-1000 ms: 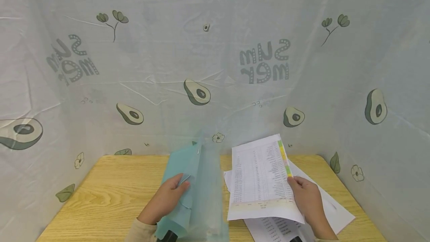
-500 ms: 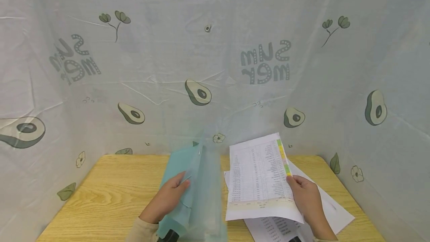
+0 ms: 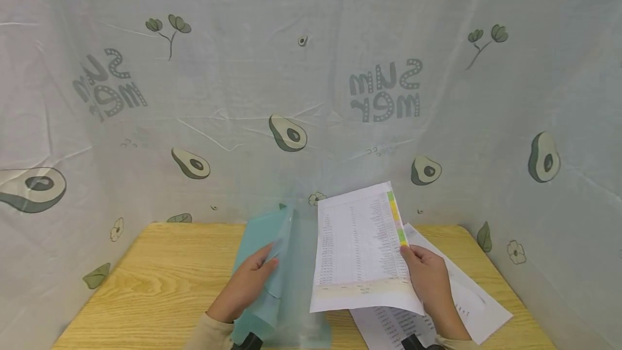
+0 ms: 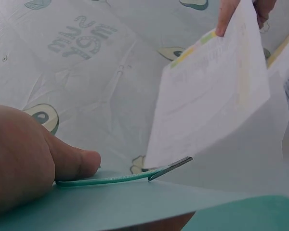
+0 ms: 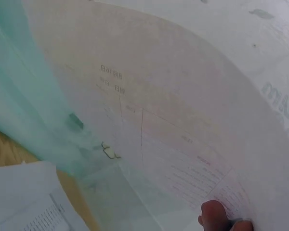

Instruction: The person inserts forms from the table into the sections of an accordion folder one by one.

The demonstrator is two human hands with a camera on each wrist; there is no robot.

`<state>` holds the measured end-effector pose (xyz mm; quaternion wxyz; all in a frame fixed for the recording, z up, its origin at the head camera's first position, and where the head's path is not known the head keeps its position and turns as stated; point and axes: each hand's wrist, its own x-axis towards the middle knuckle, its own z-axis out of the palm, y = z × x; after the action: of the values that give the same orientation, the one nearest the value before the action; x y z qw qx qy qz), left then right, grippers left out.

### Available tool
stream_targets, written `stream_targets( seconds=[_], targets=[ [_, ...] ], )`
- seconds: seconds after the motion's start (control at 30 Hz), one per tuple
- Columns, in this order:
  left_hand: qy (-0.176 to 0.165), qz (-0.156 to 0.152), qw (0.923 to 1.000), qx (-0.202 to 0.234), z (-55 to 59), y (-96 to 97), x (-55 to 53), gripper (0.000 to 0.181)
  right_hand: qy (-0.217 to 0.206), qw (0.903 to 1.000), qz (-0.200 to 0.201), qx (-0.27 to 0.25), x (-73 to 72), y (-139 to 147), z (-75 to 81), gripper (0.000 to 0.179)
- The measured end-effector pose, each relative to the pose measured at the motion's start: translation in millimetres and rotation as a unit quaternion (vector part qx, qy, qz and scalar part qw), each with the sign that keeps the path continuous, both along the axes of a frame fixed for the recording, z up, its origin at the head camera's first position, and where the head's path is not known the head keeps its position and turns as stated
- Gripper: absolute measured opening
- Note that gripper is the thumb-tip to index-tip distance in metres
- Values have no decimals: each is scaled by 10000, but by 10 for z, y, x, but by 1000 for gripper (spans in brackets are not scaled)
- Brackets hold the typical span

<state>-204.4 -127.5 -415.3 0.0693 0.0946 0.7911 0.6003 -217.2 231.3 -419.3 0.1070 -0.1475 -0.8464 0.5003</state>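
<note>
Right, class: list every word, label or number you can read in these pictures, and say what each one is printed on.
"SUM mer", mirrored: on the avocado-print backdrop sheet, at centre right and again at left.
Printed sheet held by the right hand: rows of table text, too small to read.
Loose sheets on the table: print too small to read.
Teal plastic folder, held by the left hand: no text.

The printed rows on the raised white paper sheet [image 3: 362, 247] are too small to read. It hides most of the right hand [image 3: 427, 280]. The translucent teal plastic folder [image 3: 277, 280] runs off the bottom edge.
</note>
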Motion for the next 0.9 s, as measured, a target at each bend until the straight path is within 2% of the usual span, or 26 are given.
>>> stream_targets(
  seconds=[0.23,0.5,0.73,0.9],
  targets=[
    [-4,96,9999,30,-8,32,10,52,8,10000,5,-27,-10,-65,28,48],
    [-72,-94,9999,-57,-53,34,-8,54,179,9992,-197,299,93,28,175,55],
    [-95,-203,9997,-57,-27,51,15,56,428,9983,-382,89,112,50,214,53],
    [87,-120,9999,-64,-30,69,29,54,477,9987,-172,-32,88,-51,177,47]
  ],
)
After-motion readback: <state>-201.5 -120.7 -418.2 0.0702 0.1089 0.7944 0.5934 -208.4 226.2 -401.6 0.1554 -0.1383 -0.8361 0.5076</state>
